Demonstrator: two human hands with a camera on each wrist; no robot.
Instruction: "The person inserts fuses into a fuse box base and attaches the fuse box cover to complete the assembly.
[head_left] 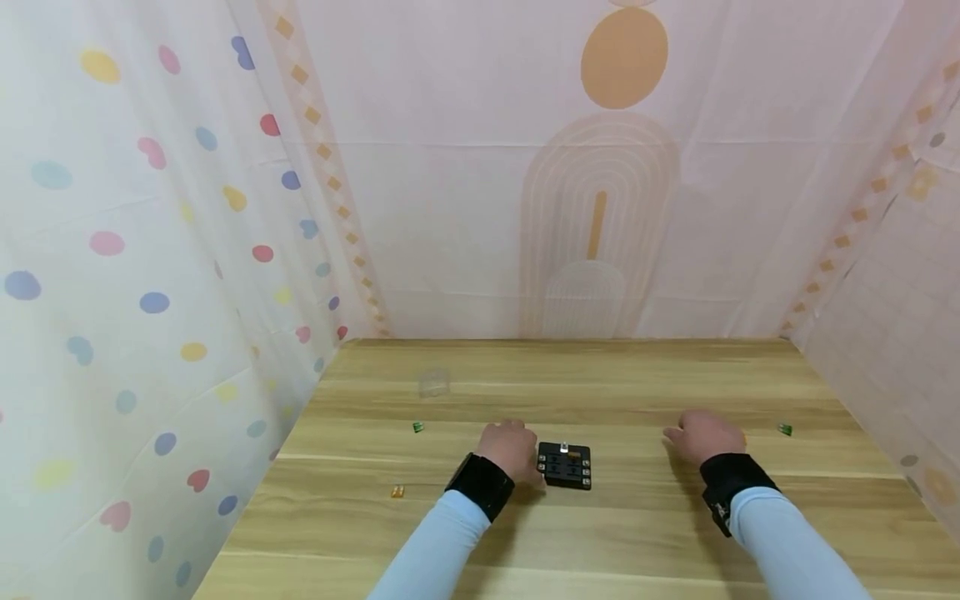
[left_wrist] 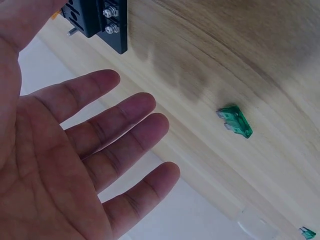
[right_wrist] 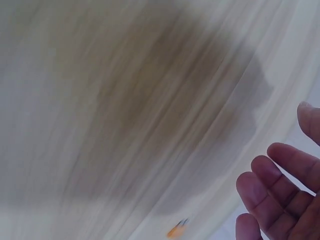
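Left hand (head_left: 512, 452), fingers spread, beside a black fuse block (head_left: 564, 468) midway between side edges of the tabletop (head_left: 622, 537); right hand (head_left: 708, 435), loose and empty, near an orange fuse (right_wrist: 176, 230), apparently the pick-up step, calling for a pinch

So the left forearm (head_left: 431, 546) and right forearm (head_left: 795, 546), both in pale blue sleeves, slanted forward and kinda inward, black wristbands (head_left: 480, 486) on each. The left hand (head_left: 510, 450) had its four fingers (left_wrist: 120, 115) pretty much straight and fanned a bit, thumb (left_wrist: 20, 22) well apart from them. The right hand (head_left: 705, 437) was just chilling, fingers (right_wrist: 252, 190) loosely bent, holding nothing.
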